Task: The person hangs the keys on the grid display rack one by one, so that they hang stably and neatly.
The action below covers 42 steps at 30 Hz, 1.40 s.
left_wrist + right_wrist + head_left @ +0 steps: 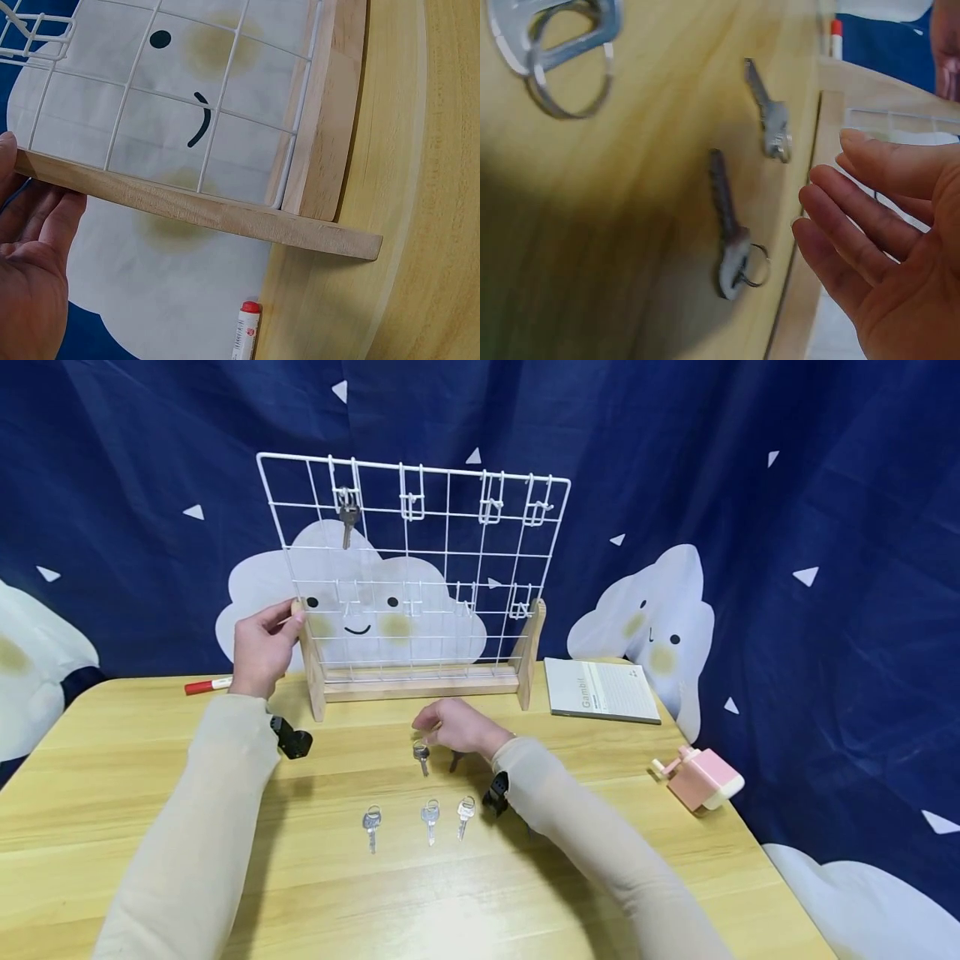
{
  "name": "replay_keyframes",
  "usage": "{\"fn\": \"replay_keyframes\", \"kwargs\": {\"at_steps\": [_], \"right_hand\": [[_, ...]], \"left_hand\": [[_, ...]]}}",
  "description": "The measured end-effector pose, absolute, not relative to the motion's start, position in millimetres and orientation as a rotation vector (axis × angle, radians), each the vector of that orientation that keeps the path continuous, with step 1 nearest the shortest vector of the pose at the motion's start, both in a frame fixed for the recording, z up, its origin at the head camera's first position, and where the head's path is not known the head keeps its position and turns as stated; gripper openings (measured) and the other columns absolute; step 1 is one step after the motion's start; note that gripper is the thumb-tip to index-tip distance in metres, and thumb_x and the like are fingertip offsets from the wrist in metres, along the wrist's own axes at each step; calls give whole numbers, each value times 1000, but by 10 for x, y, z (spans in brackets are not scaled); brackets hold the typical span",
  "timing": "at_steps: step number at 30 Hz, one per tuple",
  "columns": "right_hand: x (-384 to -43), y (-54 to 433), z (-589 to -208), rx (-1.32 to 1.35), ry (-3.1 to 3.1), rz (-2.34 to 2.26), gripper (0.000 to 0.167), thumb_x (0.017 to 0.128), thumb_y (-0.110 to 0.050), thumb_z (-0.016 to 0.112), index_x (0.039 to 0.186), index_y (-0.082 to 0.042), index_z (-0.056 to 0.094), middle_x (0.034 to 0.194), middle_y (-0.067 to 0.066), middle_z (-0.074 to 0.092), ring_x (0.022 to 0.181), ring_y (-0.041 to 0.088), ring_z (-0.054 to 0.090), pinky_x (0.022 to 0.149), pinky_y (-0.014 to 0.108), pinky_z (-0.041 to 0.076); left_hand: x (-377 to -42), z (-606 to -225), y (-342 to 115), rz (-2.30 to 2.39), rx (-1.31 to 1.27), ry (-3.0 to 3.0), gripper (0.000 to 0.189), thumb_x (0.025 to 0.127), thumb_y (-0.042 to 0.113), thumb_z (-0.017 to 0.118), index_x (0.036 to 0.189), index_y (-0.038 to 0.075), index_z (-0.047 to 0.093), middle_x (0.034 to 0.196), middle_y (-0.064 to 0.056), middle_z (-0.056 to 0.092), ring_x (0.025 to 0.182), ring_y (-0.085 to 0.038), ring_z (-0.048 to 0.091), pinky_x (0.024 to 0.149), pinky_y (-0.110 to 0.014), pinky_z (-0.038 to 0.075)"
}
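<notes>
Left hand gripping a wooden upright; right hand holding nothing, above the table.
Right-hand fingers are loosely extended. Two keys lie close by that hand, one partly covered by it in the head view. Three more keys lie between the right hand and the wearer. Beyond both hands rises a white wire grid, a hung key above and right of the left hand. A red-capped marker lies left of the left hand; a notebook and pink cranked device sit well right of the right hand.
</notes>
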State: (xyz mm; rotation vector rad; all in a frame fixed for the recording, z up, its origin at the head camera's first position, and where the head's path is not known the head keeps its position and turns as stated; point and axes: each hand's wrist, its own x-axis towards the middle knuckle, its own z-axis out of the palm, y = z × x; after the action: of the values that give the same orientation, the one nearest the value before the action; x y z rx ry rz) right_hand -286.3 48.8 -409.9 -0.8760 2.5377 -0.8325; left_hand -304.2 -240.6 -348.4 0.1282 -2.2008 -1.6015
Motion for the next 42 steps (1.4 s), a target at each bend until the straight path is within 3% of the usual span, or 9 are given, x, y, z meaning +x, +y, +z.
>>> {"fn": "replay_keyframes", "kwargs": {"at_steps": [6, 16, 26, 37, 42], "right_hand": [[-2871, 439, -4187, -839, 2537, -808, 28, 86, -4, 74, 113, -5, 70, 100, 0, 69, 94, 11, 61, 87, 22, 49], [-2905, 388, -4264, -888, 2626, -645, 21, 84, -5, 77, 104, -9, 73, 95, -3, 70, 89, 9, 62, 85, 19, 49], [-2896, 366, -4275, -861, 2613, -714, 11, 86, -1, 74, 87, -11, 70, 81, -5, 68, 77, 7, 61, 79, 20, 49], [-2868, 427, -4186, -821, 2538, -979, 10, 84, 5, 72, 84, -5, 73, 80, 3, 70, 72, 10, 60, 67, 20, 51], [-2841, 459, -4116, -712, 2417, -1215, 7, 86, 9, 70, 84, 2, 71, 77, 7, 69, 71, 22, 67, 64, 27, 59]], "left_hand": [[-3054, -3496, -2411, -1602, 140, -2216, 46, 100, 33, 58, 138, 6, 58, 134, -13, 58, 113, -16, 57, 97, -30, 49], [-3055, -3490, -2405, -1607, 147, -2220, 46, 100, 33, 57, 138, 7, 57, 134, -14, 58, 113, -16, 56, 98, -29, 49], [-3068, -3508, -2410, -1597, 139, -2224, 46, 101, 32, 57, 139, 7, 57, 133, -14, 58, 111, -15, 56, 98, -29, 49], [-3050, -3484, -2396, -1595, 132, -2231, 46, 101, 32, 56, 139, 7, 56, 133, -14, 58, 112, -16, 55, 99, -29, 48], [-3037, -3480, -2399, -1591, 142, -2236, 46, 101, 33, 56, 140, 7, 56, 133, -14, 58, 113, -17, 55, 99, -29, 48]]}}
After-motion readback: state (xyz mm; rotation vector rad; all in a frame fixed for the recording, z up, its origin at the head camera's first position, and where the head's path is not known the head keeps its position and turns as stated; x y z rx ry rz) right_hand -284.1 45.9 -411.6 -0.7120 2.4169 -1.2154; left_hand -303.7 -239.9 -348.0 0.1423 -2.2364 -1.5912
